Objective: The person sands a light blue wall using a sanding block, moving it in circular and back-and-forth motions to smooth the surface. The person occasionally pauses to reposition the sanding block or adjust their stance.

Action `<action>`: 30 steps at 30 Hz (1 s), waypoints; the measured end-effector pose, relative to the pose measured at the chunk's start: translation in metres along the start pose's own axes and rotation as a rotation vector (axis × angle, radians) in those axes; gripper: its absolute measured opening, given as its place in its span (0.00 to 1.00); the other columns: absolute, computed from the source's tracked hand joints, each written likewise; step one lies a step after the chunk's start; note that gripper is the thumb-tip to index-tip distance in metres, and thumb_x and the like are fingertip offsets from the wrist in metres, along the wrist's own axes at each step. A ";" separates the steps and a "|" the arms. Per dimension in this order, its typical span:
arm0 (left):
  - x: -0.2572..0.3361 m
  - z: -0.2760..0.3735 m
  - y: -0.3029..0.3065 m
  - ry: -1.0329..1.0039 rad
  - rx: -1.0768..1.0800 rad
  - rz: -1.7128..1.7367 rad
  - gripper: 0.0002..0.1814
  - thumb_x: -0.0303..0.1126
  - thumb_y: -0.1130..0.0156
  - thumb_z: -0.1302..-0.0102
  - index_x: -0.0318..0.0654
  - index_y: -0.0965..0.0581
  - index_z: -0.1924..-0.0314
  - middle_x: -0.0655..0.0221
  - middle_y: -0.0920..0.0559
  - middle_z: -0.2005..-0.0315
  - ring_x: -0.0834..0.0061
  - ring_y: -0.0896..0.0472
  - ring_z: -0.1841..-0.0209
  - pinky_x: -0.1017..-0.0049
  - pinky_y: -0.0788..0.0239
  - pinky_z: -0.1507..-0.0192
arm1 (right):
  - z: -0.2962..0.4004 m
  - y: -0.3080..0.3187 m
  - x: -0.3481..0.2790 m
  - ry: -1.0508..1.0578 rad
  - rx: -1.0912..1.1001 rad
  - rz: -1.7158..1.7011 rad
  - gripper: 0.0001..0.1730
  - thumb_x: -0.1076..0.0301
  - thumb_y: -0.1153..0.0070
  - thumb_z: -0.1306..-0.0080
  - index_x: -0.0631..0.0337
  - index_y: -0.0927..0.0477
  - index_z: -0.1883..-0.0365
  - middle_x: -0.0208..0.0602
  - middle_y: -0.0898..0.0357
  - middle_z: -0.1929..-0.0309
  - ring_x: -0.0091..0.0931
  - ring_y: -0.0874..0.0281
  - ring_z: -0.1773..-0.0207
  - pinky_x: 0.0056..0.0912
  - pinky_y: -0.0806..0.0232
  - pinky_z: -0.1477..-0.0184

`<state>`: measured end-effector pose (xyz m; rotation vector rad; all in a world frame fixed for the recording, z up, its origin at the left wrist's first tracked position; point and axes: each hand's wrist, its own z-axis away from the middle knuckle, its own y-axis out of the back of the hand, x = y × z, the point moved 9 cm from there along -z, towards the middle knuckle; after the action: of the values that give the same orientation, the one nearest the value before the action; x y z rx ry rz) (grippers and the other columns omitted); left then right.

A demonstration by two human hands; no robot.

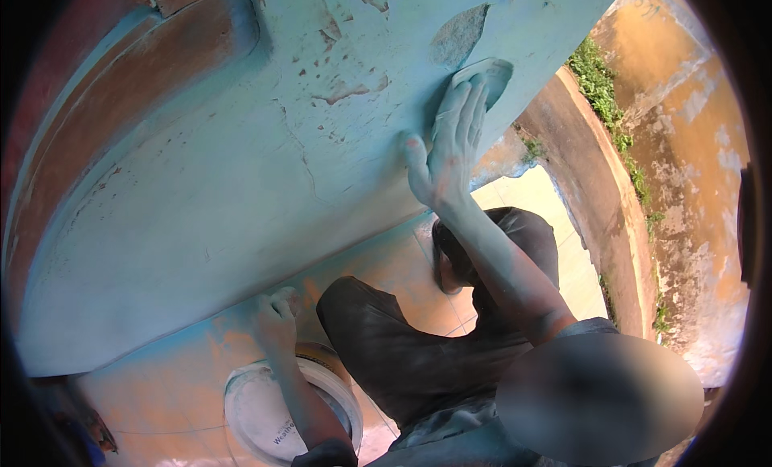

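My right hand (449,147), coated in pale dust, presses a dust-covered sanding sheet (499,80) flat against the light-blue painted wall (199,183). Its fingers lie straight over the sheet, with the thumb spread to the left. Just above the sheet, a patch of bare grey plaster (461,36) shows through the paint. Lower down, my left hand (277,316) is curled, away from the wall face and above the dusty tiled floor. Nothing shows in it. Beneath my left forearm stands a white-lidded paint bucket (256,407) bearing writing.
Peeling spots (353,93) and a long crack (298,141) mark the wall. Blue dust covers the orange-toned floor tiles (175,370). My bent legs in dark trousers (404,358) sit close to the wall. Outside at right, weeds (594,81) line a stained outer wall (681,165).
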<state>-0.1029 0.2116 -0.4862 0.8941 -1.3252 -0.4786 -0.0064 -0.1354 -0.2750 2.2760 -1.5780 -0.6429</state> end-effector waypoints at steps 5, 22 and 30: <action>-0.001 -0.002 -0.019 -0.003 -0.075 -0.049 0.15 0.38 0.48 0.31 0.33 0.22 0.68 0.47 0.18 0.74 0.45 0.18 0.69 0.51 0.29 0.63 | -0.049 0.039 0.000 0.109 0.148 0.028 0.39 0.52 0.62 0.22 0.79 0.46 0.27 0.72 0.49 0.25 0.64 0.58 0.22 0.63 0.61 0.24; -0.003 -0.002 -0.002 0.017 -0.008 -0.039 0.14 0.36 0.47 0.33 0.33 0.22 0.69 0.47 0.18 0.73 0.47 0.18 0.68 0.54 0.28 0.62 | -0.055 0.057 0.049 -0.205 0.384 -0.110 0.30 0.65 0.61 0.22 0.79 0.40 0.29 0.71 0.46 0.26 0.63 0.53 0.23 0.63 0.54 0.26; -0.013 -0.001 -0.006 0.028 -0.018 -0.088 0.14 0.36 0.47 0.35 0.32 0.21 0.69 0.46 0.18 0.75 0.44 0.18 0.69 0.50 0.28 0.62 | 0.002 0.013 -0.008 -0.019 0.045 -0.121 0.36 0.65 0.59 0.24 0.75 0.51 0.24 0.61 0.55 0.21 0.52 0.62 0.18 0.52 0.64 0.21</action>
<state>-0.1034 0.2181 -0.4983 0.9446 -1.2581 -0.5437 -0.0200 -0.1325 -0.2687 2.4203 -1.4863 -0.6672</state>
